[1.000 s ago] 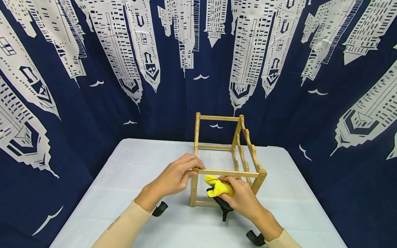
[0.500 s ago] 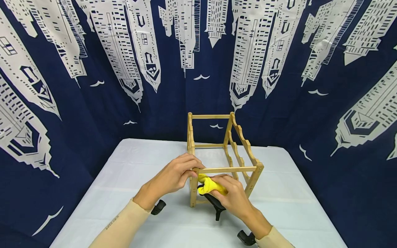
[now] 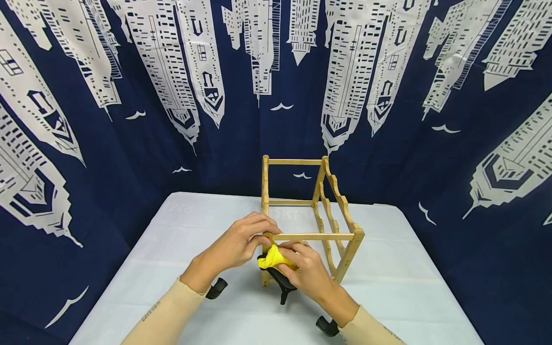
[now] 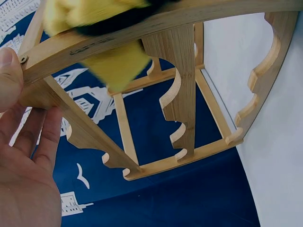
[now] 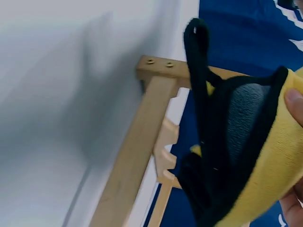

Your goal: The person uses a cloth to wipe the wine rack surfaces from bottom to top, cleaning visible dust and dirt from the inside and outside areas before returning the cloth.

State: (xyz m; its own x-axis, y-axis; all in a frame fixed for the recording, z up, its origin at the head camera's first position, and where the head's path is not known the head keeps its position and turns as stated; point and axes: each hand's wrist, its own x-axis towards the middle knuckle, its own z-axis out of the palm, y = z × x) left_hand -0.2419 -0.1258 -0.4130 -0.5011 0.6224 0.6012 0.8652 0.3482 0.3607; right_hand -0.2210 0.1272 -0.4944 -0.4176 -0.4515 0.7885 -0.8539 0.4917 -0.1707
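Observation:
A light wooden rack (image 3: 319, 236) with scalloped rails stands on the table, and my left hand (image 3: 239, 243) grips its near left top corner between thumb and fingers. My right hand (image 3: 308, 268) pinches a yellow cleaning cloth (image 3: 273, 258) close to that same corner, under the front top bar. Black edging and a grey face show on the cloth (image 5: 258, 142) in the right wrist view. In the left wrist view the blurred cloth (image 4: 118, 66) appears on both sides of a bar. Whether it presses on the wood is hard to tell.
A white cloth covers the table (image 3: 207, 316). Behind it hangs a navy curtain (image 3: 241, 143) printed with white buildings. Black wrist-worn devices (image 3: 217, 288) sit below each wrist.
My right hand and the cloth have moved left, from mid-front of the rack to its left post. The rack has turned and shifted slightly left; my left hand keeps its corner grip.

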